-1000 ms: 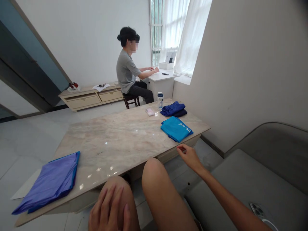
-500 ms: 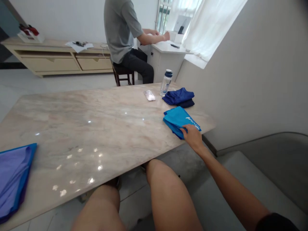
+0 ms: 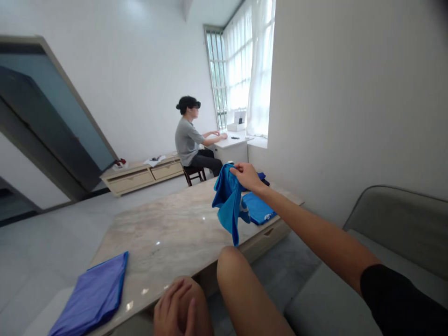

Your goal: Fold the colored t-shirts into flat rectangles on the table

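My right hand pinches a bright blue piece of folded fabric by its upper edge and holds it up over the table's near side. The fabric hangs in loose folds with some white print; whether it is a bag or a garment I cannot tell. Below and behind it, another blue folded fabric piece with white print lies on the marble table. My left hand rests on my left knee with its fingers stretched out, holding nothing. At the table's left end lies a purple folded fabric with a blue edge.
Dark blue fabric lies behind my right wrist, and a bottle's cap shows past the held piece. A person sits at a white desk by the window. A grey sofa stands at right.
My right hand reached the blue pile, took hold of the top fabric piece and lifted it up and leftward. My left hand left view and is back on the knee. The view dipped, then rose.
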Available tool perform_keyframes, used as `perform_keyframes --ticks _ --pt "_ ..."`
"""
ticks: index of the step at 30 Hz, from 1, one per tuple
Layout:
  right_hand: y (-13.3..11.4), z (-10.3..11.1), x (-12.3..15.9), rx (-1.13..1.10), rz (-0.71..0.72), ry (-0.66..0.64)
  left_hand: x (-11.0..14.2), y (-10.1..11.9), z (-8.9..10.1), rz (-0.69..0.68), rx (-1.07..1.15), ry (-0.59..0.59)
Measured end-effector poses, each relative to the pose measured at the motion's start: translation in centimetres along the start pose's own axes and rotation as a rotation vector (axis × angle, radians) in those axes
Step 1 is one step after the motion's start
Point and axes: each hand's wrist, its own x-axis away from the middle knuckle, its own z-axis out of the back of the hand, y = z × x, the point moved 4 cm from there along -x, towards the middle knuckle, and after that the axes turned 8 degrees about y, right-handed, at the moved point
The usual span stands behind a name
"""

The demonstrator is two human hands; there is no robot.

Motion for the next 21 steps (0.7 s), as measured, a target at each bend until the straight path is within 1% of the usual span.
perform_keyframes --ticks 2,5,7,8,9,10,12,13,14,16,18,20,21 --pt "-4.0 -1.1 0.5 -0.073 0.016 -0.048 -4.1 1.3 1.1 0.183 0.072 0.004" --pt "-9.0 -2.5 2.1 -0.089 0.107 -0.129 -11.3 4.3 2.8 0.233 0.155 0.103" --pt "-11.3 -3.5 3.7 -0.077 0.202 -0.223 -15.6 5.2 3.1 0.304 0.193 0.157" --pt "-12.0 -4.0 4.6 -0.073 0.241 -0.269 -17.3 5.3 3.0 0.345 0.217 0.171" --pt "-12.5 -4.5 5.4 -0.067 0.27 -0.313 -18.6 5.3 2.7 0.375 0.267 0.157" --pt "-12.8 -4.9 6.1 -0.058 0.292 -0.352 -19.6 5.1 2.2 0.404 0.346 0.119" --pt "-12.9 -5.7 7.2 -0.042 0.324 -0.416 -21.0 4.6 1.4 0.438 0.515 0.0" --pt "-12.8 -5.9 7.4 -0.042 0.336 -0.449 -21.5 4.2 1.3 0.46 0.574 -0.028" --pt "-12.8 -6.2 7.4 -0.05 0.343 -0.484 -22.1 3.6 1.5 0.485 0.607 -0.029" --pt "-12.7 -6.5 6.8 -0.086 0.344 -0.559 -23.3 2.3 2.8 0.539 0.612 0.026" --pt "-12.7 -6.5 6.0 -0.122 0.347 -0.661 -25.0 1.3 4.7 0.551 0.59 0.06" --pt "-12.5 -6.4 5.6 -0.079 0.372 -0.766 -26.8 0.9 6.6 0.506 0.562 0.032" --pt "-12.0 -6.3 5.7 -0.006 0.382 -0.801 -27.6 0.9 7.5 0.479 0.541 0.016"
